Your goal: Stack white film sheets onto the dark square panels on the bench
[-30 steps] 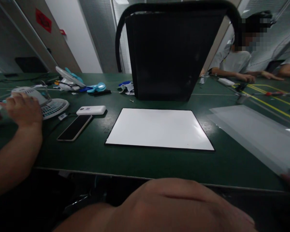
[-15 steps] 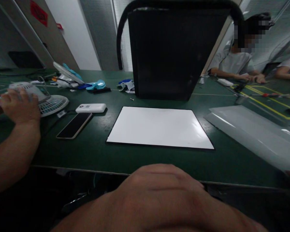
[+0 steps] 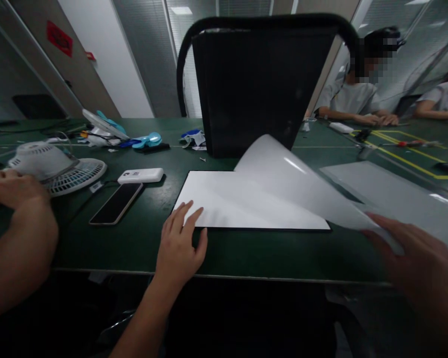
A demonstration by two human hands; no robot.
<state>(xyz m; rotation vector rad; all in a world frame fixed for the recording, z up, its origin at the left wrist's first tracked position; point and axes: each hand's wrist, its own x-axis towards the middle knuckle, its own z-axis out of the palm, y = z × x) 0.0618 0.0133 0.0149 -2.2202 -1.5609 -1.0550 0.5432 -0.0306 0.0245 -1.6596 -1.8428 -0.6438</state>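
A white panel with black edges (image 3: 216,211) lies flat on the green table. My left hand (image 3: 181,238) is at its near left corner, fingers spread over the white surface and holding nothing. Off to the right, my right hand (image 3: 414,253), somewhat blurred, grips the corner of a thin glossy white sheet (image 3: 294,174). The sheet curves up over the panel's right half, its far corner raised in front of the black bag-like object. Whether the sheet is still joined to the panel anywhere I cannot tell.
A phone (image 3: 116,204) and a white power bank (image 3: 141,175) lie left of the panel. Beyond them are a white fan (image 3: 41,161) and a co-worker's hand (image 3: 15,189). The black object (image 3: 261,89) stands behind; a translucent sheet (image 3: 392,191) lies right. Co-workers sit far right.
My arm no longer blocks the foreground. My left hand now rests at the panel's corner, and my right hand holds the raised sheet. The co-worker's hand at left has shifted off the fan.
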